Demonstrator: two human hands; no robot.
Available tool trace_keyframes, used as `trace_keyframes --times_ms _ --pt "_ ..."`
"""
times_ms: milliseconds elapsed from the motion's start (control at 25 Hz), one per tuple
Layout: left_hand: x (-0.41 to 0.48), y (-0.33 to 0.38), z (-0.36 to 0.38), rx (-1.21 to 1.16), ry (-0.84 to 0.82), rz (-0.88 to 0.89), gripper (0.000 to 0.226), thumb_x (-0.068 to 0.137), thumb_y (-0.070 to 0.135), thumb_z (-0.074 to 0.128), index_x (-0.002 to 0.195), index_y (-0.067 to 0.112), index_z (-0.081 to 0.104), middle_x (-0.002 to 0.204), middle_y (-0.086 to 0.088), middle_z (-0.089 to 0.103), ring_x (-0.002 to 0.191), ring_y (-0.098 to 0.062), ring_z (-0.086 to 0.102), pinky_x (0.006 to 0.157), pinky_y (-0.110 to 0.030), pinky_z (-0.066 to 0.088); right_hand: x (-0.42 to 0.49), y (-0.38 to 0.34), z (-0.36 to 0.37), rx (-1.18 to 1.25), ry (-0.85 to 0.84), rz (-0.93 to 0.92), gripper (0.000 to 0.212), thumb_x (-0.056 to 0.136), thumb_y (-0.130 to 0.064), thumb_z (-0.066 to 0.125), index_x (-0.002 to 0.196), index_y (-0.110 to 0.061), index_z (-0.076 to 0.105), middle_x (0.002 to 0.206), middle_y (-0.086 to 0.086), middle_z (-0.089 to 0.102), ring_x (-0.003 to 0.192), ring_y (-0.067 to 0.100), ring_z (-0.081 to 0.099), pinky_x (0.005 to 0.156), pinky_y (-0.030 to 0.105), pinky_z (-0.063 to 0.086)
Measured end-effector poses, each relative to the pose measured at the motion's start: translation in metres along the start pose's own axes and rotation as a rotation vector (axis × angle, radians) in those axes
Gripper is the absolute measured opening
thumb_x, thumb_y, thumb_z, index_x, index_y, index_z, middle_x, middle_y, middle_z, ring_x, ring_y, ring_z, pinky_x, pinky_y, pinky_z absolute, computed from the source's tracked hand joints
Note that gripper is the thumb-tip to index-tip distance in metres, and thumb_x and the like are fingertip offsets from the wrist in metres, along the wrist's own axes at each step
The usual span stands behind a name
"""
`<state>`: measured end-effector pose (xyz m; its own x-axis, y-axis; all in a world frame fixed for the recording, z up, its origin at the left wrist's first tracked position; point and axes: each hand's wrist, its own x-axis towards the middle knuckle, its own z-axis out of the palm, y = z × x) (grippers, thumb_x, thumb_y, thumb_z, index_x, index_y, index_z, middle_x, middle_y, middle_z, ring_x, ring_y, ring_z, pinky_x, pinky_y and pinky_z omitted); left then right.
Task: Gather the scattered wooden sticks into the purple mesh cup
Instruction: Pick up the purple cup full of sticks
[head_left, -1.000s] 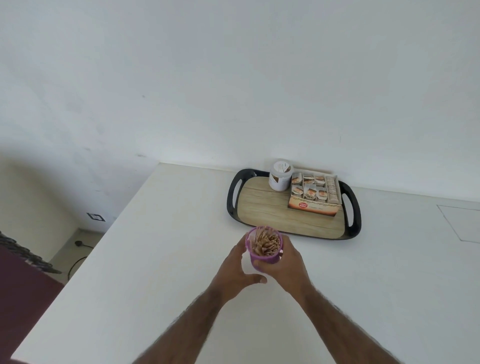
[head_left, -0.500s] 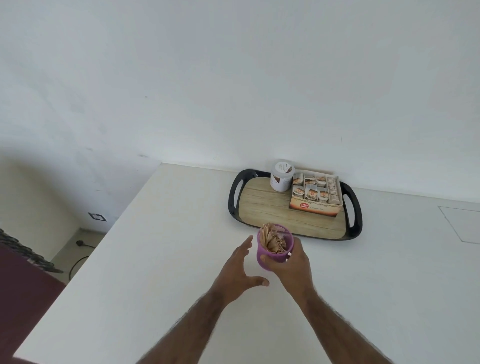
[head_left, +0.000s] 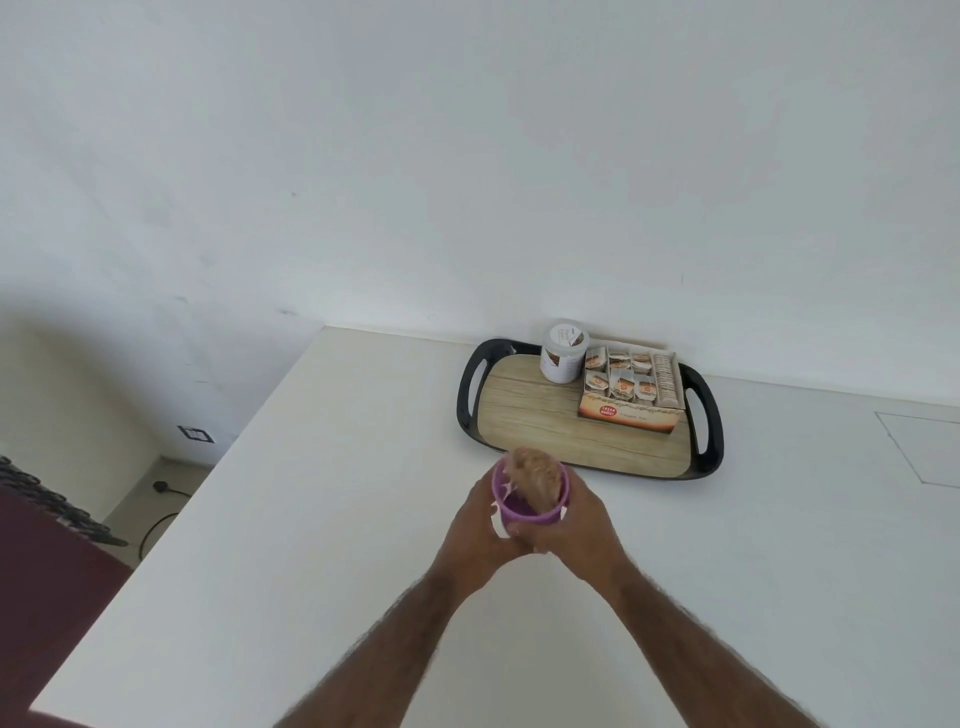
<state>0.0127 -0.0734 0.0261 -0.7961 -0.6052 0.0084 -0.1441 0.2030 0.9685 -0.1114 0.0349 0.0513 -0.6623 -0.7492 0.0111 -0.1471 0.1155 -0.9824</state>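
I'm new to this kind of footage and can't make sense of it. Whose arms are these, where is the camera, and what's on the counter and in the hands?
There is no machine here: a person wears a wide-angle camera on the head, looking forward and down, so the two bare arms reaching in from the bottom are their own. The left hand and right hand together clasp a purple mesh cup holding a bundle of wooden sticks, a little blurred. The surface is a white counter against a white wall. Beyond the cup lies a black-handled tray carrying a white jar and an open box of packets. No loose sticks show on the counter.
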Motion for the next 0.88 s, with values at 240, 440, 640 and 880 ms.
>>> trace_keyframes --times_ms 240,440,640,880 --pt "0.0 0.006 -0.003 -0.073 0.046 0.0 0.082 0.066 0.034 0.097 0.133 0.049 0.054 0.129 0.017 0.067 0.12 -0.008 0.064 0.087 -0.025 0.058 -0.002 0.004 -0.004 0.018 -0.231 0.069 0.084 0.062 -0.023 0.098 0.134 -0.035 0.056 0.125 -0.012 0.069 0.117 0.011 0.064 0.093 0.028 0.057" --pt "0.005 0.007 -0.01 -0.018 -0.036 0.034 0.088 0.068 0.041 0.095 0.141 0.051 0.047 0.135 0.019 0.063 0.125 -0.007 0.06 0.09 -0.02 0.056 0.002 0.0 -0.011 -0.032 -0.169 0.092 0.082 0.058 -0.026 0.098 0.129 -0.034 0.059 0.119 -0.013 0.071 0.112 0.01 0.066 0.09 0.03 0.058" --pt "0.008 0.001 -0.011 -0.074 0.022 0.018 0.085 0.064 0.028 0.098 0.132 0.054 0.054 0.129 0.017 0.067 0.119 -0.01 0.065 0.083 -0.022 0.058 0.001 0.005 0.002 -0.052 -0.109 0.066 0.088 0.052 -0.042 0.098 0.128 -0.037 0.055 0.118 -0.018 0.068 0.111 0.003 0.064 0.084 0.025 0.059" --pt "0.016 0.007 -0.014 0.057 0.05 0.058 0.082 0.064 0.037 0.095 0.127 0.063 0.05 0.127 0.03 0.06 0.119 0.001 0.058 0.083 -0.014 0.054 0.012 0.005 0.004 -0.026 -0.057 0.07 0.08 0.06 -0.019 0.098 0.126 -0.037 0.056 0.116 -0.017 0.069 0.109 0.0 0.063 0.077 0.019 0.057"
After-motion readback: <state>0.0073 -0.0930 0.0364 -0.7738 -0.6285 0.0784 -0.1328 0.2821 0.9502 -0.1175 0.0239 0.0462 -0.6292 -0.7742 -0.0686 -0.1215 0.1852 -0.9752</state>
